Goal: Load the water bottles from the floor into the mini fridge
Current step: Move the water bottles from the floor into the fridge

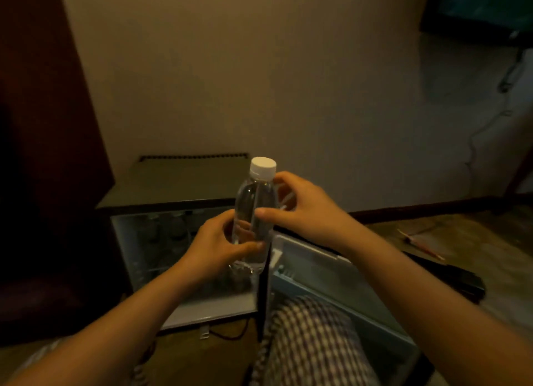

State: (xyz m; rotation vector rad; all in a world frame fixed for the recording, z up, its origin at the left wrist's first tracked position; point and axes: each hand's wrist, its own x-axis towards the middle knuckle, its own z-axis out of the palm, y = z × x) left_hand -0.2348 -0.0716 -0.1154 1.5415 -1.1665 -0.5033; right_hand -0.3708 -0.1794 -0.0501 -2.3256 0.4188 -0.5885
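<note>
A clear water bottle [253, 212] with a white cap [263, 166] is held upright in mid-air in front of the open mini fridge [173, 189], gripped by both hands at once. The left hand [219, 244] wraps the lower half of the bottle from the left, thumb across the front and fingers curled round the far side, so it is closed on the body just above the base. The right hand [302, 209] takes the upper half from the right: its thumb presses the front of the bottle at mid-height and its index finger reaches up to the shoulder just under the cap, with the other fingers curled behind (seen only through the clear plastic, so their exact hold is hard to read).

The bottle sits level with the fridge's top front edge and over the gap between the cabinet and its door. The fridge stands on the floor against the pale wall [259, 68], its dark top bare. The fridge door [331, 273] is swung open to the right, its inner side with a shelf rail facing up toward the camera. Inside the cabinet, at the left rear, several dim rounded shapes [170, 230] look like bottles already standing there, though the light is too low to count them.

A knee in checked fabric [314, 339] rises at the bottom edge, just in front of the door. On the floor to the right, beyond the door, lies a pencil-like stick [421, 245] on a pale sheet.
</note>
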